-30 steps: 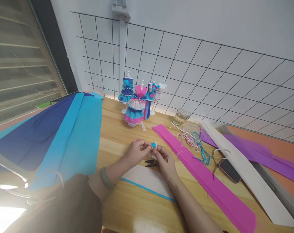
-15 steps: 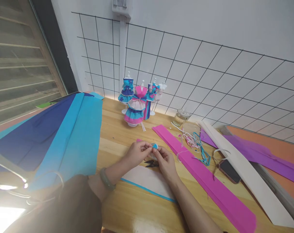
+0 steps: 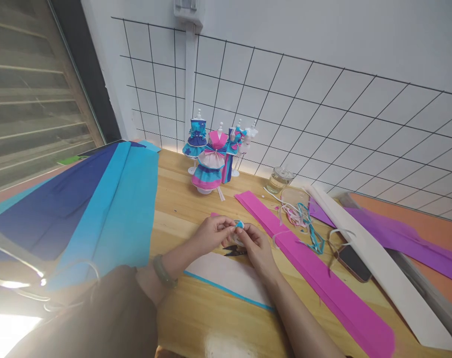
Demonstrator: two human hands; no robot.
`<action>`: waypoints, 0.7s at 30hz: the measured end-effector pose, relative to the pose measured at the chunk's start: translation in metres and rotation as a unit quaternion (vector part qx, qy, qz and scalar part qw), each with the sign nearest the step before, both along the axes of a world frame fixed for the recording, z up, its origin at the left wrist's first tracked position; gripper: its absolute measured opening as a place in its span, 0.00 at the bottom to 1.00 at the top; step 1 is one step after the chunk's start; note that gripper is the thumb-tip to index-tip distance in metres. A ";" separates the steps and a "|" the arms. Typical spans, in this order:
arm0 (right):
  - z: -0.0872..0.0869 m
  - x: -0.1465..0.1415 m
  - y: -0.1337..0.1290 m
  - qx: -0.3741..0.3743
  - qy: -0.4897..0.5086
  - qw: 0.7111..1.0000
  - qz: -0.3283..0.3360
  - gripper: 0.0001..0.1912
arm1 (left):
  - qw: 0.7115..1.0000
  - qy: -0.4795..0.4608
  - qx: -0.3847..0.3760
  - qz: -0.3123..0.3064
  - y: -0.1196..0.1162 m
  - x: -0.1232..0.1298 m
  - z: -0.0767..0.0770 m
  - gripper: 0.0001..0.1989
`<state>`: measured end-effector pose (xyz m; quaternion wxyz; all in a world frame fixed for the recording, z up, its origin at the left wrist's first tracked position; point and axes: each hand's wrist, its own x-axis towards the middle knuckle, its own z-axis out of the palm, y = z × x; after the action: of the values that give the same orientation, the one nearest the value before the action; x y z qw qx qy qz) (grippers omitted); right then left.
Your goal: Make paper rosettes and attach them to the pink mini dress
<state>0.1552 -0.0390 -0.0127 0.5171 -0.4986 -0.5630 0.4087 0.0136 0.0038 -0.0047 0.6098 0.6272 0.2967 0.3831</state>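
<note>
Between my two hands is a small blue-and-white piece (image 3: 240, 224), perhaps paper; its exact shape is too small to make out. My left hand (image 3: 213, 233) pinches its left side with thumb and fingertips. From the right, my right hand (image 3: 258, 246) grips the same piece between thumb and forefinger. Black thread snips (image 3: 235, 250) lie on the table just below my fingers. Under my wrists rests a pale pink sheet (image 3: 226, 276) with a blue lower edge. Something round and clear, partly hidden by my hands, shows behind the piece.
Small dress forms in paper dresses (image 3: 213, 159) stand at the back, beside a glass jar (image 3: 280, 179). To the right lie a magenta strip (image 3: 315, 268), tangled ribbon scraps (image 3: 311, 228), a phone (image 3: 354, 263) and a white strip (image 3: 390, 278). Blue sheets (image 3: 125, 209) cover the left.
My fingers shift slightly around the small blue-and-white piece, still held by both hands. The view has moved a little; everything on the table stays put.
</note>
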 end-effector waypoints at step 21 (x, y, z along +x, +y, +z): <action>0.002 -0.004 -0.001 0.021 -0.033 0.999 -0.007 0.11 | 1.000 -0.010 -0.016 -0.018 0.002 0.000 0.001 0.13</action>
<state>0.1516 -0.0402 -0.0105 0.5110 -0.5050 -0.5848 0.3766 0.0140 0.0053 -0.0035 0.6295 0.6185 0.2860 0.3734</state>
